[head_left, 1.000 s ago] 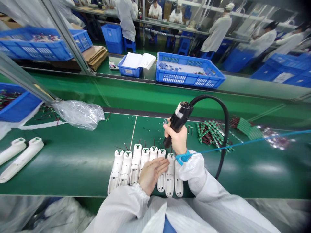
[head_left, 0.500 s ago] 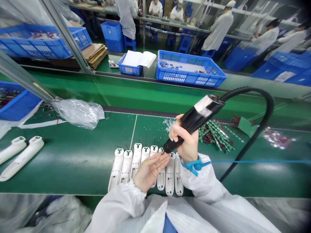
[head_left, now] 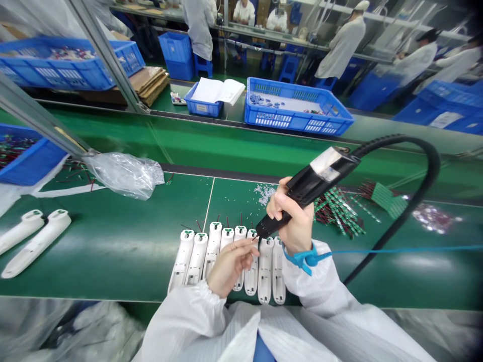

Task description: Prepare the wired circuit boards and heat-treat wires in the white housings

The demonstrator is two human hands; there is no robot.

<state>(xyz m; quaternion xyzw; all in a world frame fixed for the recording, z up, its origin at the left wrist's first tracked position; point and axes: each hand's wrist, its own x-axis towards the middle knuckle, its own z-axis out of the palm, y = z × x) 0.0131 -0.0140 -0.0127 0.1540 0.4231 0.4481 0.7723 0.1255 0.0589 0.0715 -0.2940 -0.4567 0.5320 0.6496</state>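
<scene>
A black electric screwdriver (head_left: 309,186) is gripped in my right hand (head_left: 296,221), its tip pointing down and left. My left hand (head_left: 232,264) is at that tip, thumb and fingers drawn together; whether something small is between them is too small to tell. Under and beside my hands lies a row of several white plastic housings (head_left: 265,271), with green parts and thin dark wires at their upper ends. Small silver screws (head_left: 264,193) lie in a pile beyond the row. A blue wrist strap (head_left: 307,259) circles my right wrist.
Wired green circuit strips (head_left: 341,213) lie at the right, near the screwdriver's thick cable (head_left: 430,171). Two more white housings (head_left: 37,244) and a clear plastic bag (head_left: 126,176) are at left. Blue trays (head_left: 298,120) stand on the far shelf; people work beyond.
My left hand's fingers have closed from an open, palm-up pose. The screwdriver and my right hand have shifted slightly right.
</scene>
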